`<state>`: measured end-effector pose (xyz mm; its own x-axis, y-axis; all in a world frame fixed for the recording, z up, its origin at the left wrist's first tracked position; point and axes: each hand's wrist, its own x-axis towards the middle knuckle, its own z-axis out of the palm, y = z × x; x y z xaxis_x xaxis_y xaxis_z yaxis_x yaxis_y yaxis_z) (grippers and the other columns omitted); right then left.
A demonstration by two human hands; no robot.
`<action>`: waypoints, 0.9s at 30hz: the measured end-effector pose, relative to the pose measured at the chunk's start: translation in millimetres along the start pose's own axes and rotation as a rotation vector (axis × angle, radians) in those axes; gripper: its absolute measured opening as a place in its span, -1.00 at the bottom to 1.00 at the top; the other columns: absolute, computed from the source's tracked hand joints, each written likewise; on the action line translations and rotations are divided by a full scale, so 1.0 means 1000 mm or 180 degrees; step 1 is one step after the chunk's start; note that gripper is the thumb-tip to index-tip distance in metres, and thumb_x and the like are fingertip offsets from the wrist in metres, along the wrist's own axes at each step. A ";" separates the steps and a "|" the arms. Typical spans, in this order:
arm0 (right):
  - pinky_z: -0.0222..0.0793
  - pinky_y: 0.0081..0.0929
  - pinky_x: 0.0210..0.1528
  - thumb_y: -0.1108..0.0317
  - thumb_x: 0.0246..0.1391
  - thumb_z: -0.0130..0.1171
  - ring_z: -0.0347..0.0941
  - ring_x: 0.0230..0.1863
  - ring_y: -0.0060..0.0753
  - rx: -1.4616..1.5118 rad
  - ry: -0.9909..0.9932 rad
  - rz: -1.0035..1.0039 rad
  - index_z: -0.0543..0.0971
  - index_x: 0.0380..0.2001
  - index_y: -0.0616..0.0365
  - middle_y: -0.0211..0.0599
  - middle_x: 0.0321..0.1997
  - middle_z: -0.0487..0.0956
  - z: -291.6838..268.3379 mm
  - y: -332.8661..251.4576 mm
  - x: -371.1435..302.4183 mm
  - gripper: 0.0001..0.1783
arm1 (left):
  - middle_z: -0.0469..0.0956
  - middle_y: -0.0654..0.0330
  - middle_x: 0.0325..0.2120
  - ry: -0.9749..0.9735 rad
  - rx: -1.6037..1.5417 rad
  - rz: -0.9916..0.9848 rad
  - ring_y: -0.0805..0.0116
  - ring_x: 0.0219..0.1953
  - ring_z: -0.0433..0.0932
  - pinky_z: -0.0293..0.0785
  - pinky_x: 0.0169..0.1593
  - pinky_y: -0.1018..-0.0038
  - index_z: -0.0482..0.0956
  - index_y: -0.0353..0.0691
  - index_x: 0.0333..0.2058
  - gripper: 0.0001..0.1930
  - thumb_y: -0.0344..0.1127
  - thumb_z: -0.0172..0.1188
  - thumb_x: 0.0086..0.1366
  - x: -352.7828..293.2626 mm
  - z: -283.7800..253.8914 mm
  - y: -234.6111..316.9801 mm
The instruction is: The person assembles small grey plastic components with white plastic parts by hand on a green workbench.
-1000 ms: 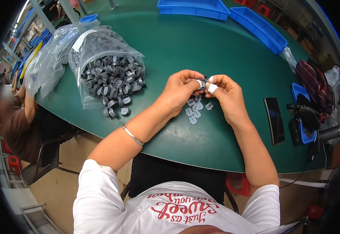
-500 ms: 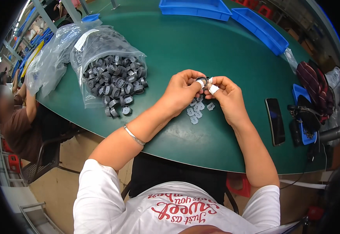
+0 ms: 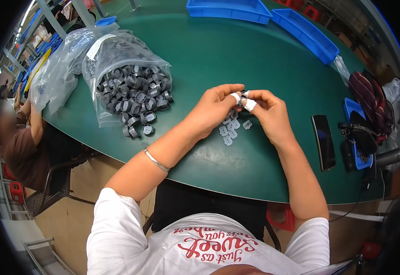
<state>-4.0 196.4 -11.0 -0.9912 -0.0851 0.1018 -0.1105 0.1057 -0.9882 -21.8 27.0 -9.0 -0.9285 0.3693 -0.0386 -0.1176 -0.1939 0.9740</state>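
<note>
My left hand (image 3: 211, 108) and my right hand (image 3: 272, 117) meet above the table, fingertips closed on a small dark grey round plastic cap (image 3: 242, 97). White tape wraps some of the fingertips, and they cover most of the cap. Just below my hands, several small flat light-grey plates with holes (image 3: 230, 129) lie loose on the table. To the left, a heap of dark grey round plastic caps (image 3: 138, 91) spills out of a clear plastic bag (image 3: 117, 50).
The green table (image 3: 218, 169) has two blue trays (image 3: 230, 13) along its far side. A phone (image 3: 323, 142) lies to the right, near a blue tray (image 3: 361, 158) with dark items and a striped cloth (image 3: 369, 98). Another person (image 3: 23, 142) sits at the left.
My fingers have shifted slightly around the cap, with the right fingertips pressing closer over it. The heap and the loose plates look the same.
</note>
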 end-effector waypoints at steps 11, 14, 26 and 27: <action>0.40 -0.45 -0.24 0.56 0.10 0.07 0.48 -0.31 -0.33 -0.1508 0.0667 -0.1671 0.44 -0.24 0.26 -0.24 -0.26 0.51 0.001 0.000 -0.002 -0.87 | 0.56 0.29 -0.38 -0.0695 -0.0551 -0.0869 0.67 -0.51 0.30 0.20 -0.50 0.72 0.52 -0.27 -0.23 -0.63 -0.02 0.00 0.40 -0.001 -0.006 0.009; 0.41 -0.42 -0.23 0.59 0.08 0.05 0.49 -0.29 -0.24 -0.1846 0.0687 -0.2011 0.43 -0.21 0.26 -0.18 -0.26 0.51 0.001 0.000 -0.003 -0.82 | 0.56 0.22 -0.37 -0.0714 -0.0922 -0.0948 0.66 -0.51 0.32 0.21 -0.53 0.73 0.50 -0.34 -0.14 -0.64 -0.10 0.00 0.41 -0.001 -0.004 0.012; 0.37 -0.56 -0.03 0.47 0.19 0.06 0.48 -0.16 -0.56 0.0821 0.0170 -0.0202 0.43 -0.07 0.29 -0.27 -0.21 0.57 0.000 -0.006 0.000 -0.76 | 0.46 0.35 -0.40 -0.0048 0.1259 0.0763 0.61 -0.49 0.33 0.34 -0.38 0.60 0.48 -0.27 0.02 -0.63 -0.36 0.21 0.24 -0.002 -0.001 -0.002; 0.36 -0.57 -0.02 0.47 0.18 0.07 0.48 -0.16 -0.57 0.0950 0.0035 -0.0170 0.43 -0.07 0.29 -0.27 -0.23 0.58 -0.001 -0.006 0.000 -0.75 | 0.46 0.35 -0.40 -0.0049 0.1257 0.0760 0.61 -0.49 0.33 0.34 -0.38 0.60 0.48 -0.27 0.02 -0.63 -0.36 0.21 0.24 -0.002 0.000 0.000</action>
<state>-3.5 196.7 -5.4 -0.9854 -0.0719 0.1541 -0.1376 -0.1947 -0.9712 -19.8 26.3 -8.6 -0.9076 0.3703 0.1976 0.2449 0.0848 0.9658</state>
